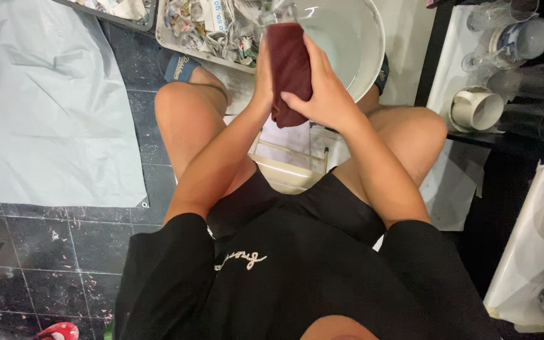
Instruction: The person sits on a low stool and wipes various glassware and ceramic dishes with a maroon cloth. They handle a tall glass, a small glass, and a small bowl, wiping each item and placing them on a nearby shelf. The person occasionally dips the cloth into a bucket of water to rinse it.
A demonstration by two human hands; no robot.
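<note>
**Both hands wrapped in a maroon cloth over a white basin**

Black shirt (297,283) fills the bottom of the view, with bare knees spread above it and a pale stool frame (291,165) between the legs. Both forearms rise to meet at a dark maroon cloth (288,69). Right hand (325,94) is clamped over the cloth's outer side, fingers curled around it. Left hand (263,79) presses against the cloth's other side (mostly hidden behind it), so its grip cannot be told. A clear glass piece (278,11) pokes out above the cloth, over a white basin (363,44). Crumpled newspaper fills a tray (212,28) beside the basin. More glassware (505,38) stands on the shelf to the right.
</note>
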